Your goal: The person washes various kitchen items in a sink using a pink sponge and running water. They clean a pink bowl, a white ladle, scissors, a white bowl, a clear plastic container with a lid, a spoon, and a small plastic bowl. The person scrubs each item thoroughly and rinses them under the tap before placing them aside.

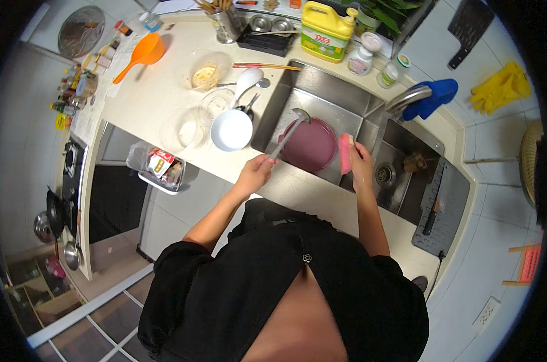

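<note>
My left hand (257, 174) is closed round the handle end of a metal ladle (290, 133). The ladle slants up and to the right, its bowl over the left sink basin (297, 78). In that basin lies a round mauve basin or plate (313, 146), partly behind the ladle. My right hand (361, 164) grips a pink sponge (345, 154) with a pale side, held above the basin's right part, apart from the ladle. Left of the sink, a white bowl (231, 130) stands on the counter beside a white spoon (249, 78) and dark-handled scissors (247, 109).
Clear bowls (185, 128) and red-tipped chopsticks (266, 66) lie on the left counter. A yellow detergent jug (326, 33) stands behind the sink. The faucet (409, 99), draped with a blue cloth (433, 99), is at right. A knife (433, 211) rests on a grey mat (451, 208).
</note>
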`<state>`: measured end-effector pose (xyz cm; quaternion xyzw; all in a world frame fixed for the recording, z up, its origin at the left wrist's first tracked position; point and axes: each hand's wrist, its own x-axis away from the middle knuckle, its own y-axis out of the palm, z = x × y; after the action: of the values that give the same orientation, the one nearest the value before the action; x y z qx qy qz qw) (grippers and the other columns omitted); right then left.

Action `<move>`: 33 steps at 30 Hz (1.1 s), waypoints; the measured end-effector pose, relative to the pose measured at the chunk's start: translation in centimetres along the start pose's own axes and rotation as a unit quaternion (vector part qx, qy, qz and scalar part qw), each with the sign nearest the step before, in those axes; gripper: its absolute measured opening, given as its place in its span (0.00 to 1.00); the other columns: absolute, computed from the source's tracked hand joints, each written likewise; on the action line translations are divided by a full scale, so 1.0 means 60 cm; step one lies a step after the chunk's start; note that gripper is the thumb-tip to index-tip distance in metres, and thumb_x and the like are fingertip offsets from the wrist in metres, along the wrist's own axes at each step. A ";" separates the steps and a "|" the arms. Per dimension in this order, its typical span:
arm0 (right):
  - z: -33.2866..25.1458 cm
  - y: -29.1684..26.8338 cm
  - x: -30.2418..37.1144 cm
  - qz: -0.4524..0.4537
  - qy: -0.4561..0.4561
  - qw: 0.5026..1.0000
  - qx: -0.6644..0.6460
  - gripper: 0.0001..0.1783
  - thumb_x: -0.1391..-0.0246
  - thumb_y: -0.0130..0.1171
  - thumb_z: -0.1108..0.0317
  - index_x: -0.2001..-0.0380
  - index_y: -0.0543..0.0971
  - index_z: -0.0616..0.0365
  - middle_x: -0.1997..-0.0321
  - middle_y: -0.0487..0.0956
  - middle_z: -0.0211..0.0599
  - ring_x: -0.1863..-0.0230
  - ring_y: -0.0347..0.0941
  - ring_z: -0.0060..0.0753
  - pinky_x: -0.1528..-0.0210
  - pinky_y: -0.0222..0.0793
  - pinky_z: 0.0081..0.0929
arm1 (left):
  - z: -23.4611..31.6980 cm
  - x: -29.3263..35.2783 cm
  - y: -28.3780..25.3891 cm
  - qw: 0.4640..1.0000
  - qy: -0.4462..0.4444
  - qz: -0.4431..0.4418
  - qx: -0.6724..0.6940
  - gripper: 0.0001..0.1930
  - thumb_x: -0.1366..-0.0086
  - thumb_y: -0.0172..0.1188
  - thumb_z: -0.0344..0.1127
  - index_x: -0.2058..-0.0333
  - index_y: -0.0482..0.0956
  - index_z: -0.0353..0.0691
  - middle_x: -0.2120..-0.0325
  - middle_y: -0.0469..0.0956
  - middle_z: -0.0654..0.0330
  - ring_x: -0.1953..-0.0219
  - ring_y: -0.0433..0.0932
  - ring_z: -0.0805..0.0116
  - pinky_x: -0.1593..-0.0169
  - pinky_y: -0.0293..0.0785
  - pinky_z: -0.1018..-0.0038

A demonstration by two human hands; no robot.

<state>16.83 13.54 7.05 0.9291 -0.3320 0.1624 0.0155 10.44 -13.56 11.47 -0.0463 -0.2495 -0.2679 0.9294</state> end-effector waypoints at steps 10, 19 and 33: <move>-0.073 0.095 0.060 -0.134 -0.499 0.818 0.253 0.11 0.59 0.59 0.73 0.67 0.78 0.54 0.53 0.70 0.39 0.51 0.66 0.43 0.50 0.60 0.37 | 0.013 -0.001 0.076 0.996 0.032 -0.050 0.068 0.09 0.35 0.46 0.33 0.59 0.70 0.38 0.87 0.58 0.73 0.87 0.52 0.84 0.83 0.48 0.84; -0.118 0.091 -0.015 -0.034 -0.523 0.797 0.299 0.11 0.61 0.56 0.76 0.69 0.77 0.59 0.56 0.72 0.37 0.57 0.67 0.42 0.56 0.62 0.35 | 0.023 -0.003 0.070 0.990 0.048 -0.106 0.082 0.10 0.34 0.45 0.33 0.56 0.67 0.39 0.87 0.55 0.74 0.87 0.51 0.84 0.83 0.47 0.84; -0.206 0.070 -0.110 -0.153 -0.184 0.960 0.147 0.09 0.49 0.52 0.64 0.66 0.77 0.54 0.71 0.76 0.34 0.71 0.73 0.32 0.69 0.69 0.29 | 0.042 0.003 0.053 0.985 0.105 -0.137 0.009 0.11 0.34 0.43 0.33 0.55 0.67 0.37 0.85 0.56 0.74 0.84 0.52 0.86 0.80 0.48 0.85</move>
<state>5.84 16.01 16.34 0.9746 -0.1553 0.0315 -0.1582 11.15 -10.38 13.90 0.0253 -0.1565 -0.3939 0.9054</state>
